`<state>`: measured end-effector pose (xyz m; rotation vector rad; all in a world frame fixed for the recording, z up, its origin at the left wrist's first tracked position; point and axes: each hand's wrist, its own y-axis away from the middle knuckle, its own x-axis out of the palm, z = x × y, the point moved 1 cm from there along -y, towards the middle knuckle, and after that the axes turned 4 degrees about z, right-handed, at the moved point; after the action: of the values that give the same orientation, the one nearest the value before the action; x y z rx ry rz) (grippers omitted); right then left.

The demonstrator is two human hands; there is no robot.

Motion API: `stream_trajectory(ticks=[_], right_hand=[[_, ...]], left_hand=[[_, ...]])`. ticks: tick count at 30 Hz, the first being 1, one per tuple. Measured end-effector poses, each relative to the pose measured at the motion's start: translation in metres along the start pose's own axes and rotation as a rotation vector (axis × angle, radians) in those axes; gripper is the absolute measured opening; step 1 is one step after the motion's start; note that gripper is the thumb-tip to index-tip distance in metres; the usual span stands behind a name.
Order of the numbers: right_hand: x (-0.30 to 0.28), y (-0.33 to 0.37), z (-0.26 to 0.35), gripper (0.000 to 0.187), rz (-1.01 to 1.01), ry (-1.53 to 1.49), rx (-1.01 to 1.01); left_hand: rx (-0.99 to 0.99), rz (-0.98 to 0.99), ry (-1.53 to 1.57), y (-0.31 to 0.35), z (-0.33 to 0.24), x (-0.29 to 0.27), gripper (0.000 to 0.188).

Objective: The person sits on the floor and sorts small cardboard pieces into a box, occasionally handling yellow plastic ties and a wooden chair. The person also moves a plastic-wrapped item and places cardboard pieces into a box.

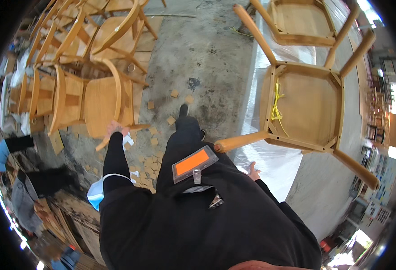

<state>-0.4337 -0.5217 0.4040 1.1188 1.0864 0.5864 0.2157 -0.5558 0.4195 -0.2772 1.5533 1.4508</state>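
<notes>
My left hand [116, 128] is at the near end of the curved backrest of a light wooden chair [102, 96], its fingers closed round the wood. That chair stands upright at the front of a row on the left. My right hand [253, 172] holds nothing, its fingers apart beside my body, above clear plastic film [274, 167]. Closest to it is an upturned wooden chair [308, 101] on the right, legs pointing up. Yellow string [276, 110] lies on the underside of that chair's seat. A blue-and-white face mask [96, 193] hangs at my left upper arm.
More wooden chairs [74, 42] stand close together at the far left. Another upturned chair [304, 20] is at the far right. Small square brown pads [150, 166] litter the concrete floor [193, 58] near my feet. Wooden boards [83, 225] lie at the lower left.
</notes>
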Motion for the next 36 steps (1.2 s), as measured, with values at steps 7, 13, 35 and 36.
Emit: stream_trajectory(ticks=[7, 13, 35, 36], right_hand=[[-0.022, -0.007, 0.001, 0.117, 0.071, -0.033, -0.025], [-0.018, -0.004, 0.016, 0.118, 0.04, 0.013, -0.06], [-0.01, -0.024, -0.003, 0.123, 0.044, 0.071, 0.049], [-0.009, -0.021, -0.002, 0.122, 0.048, 0.161, 0.034]], left_hand=[[-0.056, -0.05, -0.111, -0.003, -0.008, -0.004, 0.102], [-0.054, -0.064, -0.129, 0.002, -0.013, -0.007, 0.11], [-0.044, -0.072, -0.062, 0.009, -0.014, -0.009, 0.116], [-0.056, -0.054, -0.053, 0.009, -0.014, -0.009, 0.117]])
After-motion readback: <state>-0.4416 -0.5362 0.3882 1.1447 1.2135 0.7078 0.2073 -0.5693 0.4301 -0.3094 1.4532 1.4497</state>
